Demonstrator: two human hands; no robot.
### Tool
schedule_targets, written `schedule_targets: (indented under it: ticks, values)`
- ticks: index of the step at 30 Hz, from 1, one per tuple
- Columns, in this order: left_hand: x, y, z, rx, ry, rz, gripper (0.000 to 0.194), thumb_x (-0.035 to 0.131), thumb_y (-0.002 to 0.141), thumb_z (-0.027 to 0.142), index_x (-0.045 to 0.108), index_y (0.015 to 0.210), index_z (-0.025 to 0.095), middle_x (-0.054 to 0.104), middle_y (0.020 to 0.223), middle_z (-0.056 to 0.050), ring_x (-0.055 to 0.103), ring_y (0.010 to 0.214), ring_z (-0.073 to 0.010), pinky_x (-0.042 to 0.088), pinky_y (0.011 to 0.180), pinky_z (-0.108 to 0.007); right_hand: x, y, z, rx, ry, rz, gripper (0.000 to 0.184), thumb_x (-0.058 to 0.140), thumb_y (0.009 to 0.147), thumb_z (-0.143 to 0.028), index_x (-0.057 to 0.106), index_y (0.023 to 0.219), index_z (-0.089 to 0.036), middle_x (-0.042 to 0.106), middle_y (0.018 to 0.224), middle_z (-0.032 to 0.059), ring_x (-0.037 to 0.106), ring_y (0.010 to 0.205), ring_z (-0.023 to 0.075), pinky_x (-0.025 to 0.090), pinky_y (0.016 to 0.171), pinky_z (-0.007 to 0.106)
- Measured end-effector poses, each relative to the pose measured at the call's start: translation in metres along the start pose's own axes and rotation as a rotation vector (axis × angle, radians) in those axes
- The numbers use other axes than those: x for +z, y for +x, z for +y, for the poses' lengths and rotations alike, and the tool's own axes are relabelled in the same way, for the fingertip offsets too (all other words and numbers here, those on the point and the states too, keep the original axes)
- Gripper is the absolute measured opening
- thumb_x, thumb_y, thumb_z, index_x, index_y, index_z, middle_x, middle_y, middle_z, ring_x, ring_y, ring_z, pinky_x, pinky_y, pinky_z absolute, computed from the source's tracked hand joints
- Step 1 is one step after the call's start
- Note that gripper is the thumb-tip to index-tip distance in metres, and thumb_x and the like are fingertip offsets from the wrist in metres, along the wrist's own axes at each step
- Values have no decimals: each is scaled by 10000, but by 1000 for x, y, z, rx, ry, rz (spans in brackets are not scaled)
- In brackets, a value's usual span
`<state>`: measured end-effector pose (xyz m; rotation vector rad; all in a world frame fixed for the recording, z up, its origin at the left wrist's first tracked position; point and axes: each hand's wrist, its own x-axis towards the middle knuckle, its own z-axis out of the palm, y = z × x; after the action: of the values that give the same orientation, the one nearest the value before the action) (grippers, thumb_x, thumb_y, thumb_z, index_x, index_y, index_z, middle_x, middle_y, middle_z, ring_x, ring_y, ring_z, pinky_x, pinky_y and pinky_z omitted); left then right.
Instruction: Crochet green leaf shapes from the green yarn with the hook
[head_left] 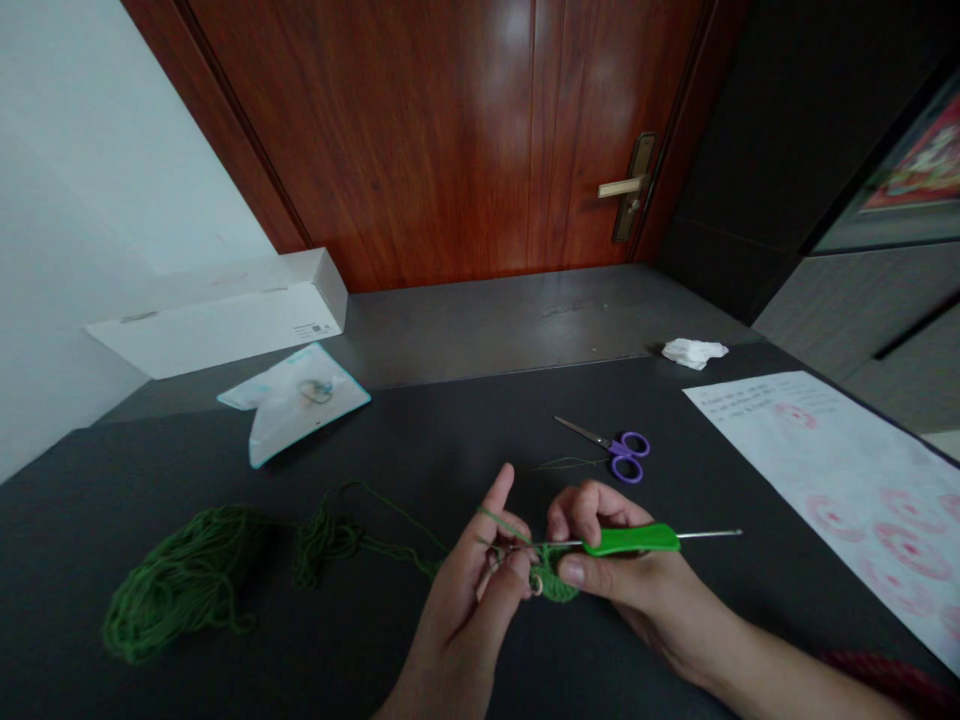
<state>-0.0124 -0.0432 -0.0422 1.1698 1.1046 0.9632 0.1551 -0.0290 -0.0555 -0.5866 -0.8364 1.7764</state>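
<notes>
My right hand (619, 550) is closed on a crochet hook (637, 540) with a bright green handle and metal shafts at both ends. Its left shaft reaches to a small green crochet piece (556, 580). Pinched in my left hand (480, 590) is the edge of that piece, with green yarn looped over the raised index finger. A small pale ring, perhaps a stitch marker (537, 586), hangs at the piece's edge. The yarn runs left across the table to a loose tangle and a dark green skein (184, 580). Fingers hide the hook's left tip.
Purple-handled scissors (628, 455) lie beyond my hands, beside a thin thread. A printed sheet (847, 480) with pink diagrams is at right, near a crumpled white tissue (694, 352). A clear-fronted packet (300, 400) and long white box (225, 310) sit back left.
</notes>
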Motion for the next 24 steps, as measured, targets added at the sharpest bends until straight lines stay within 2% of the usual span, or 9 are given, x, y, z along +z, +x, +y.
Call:
schedule_targets:
  ticks: [5, 16, 24]
  values:
    - [0, 0, 1, -7, -12, -7, 487, 531, 922, 367, 468, 1397, 280, 549, 874, -10, 493, 730, -149, 448, 745, -311, 1, 0, 0, 3, 0, -4, 292, 821, 698, -145, 534, 706, -196, 598, 819, -18, 645, 734, 144, 519, 682, 292]
    - [0, -2, 5, -10, -6, 5, 471, 542, 915, 357, 500, 1374, 259, 586, 875, -26, 503, 731, -157, 454, 754, -313, -1, 0, 0, 1, -17, 12, 290, 827, 694, -135, 542, 703, -189, 597, 822, -14, 608, 740, 125, 486, 673, 257]
    - [0, 0, 2, -1, 5, 1, 520, 538, 920, 366, 439, 1424, 286, 566, 837, -2, 507, 733, -154, 447, 755, -313, -1, -1, 1, 1, -13, 4, 279, 816, 705, -121, 547, 716, -195, 602, 829, -15, 623, 746, 128, 494, 670, 255]
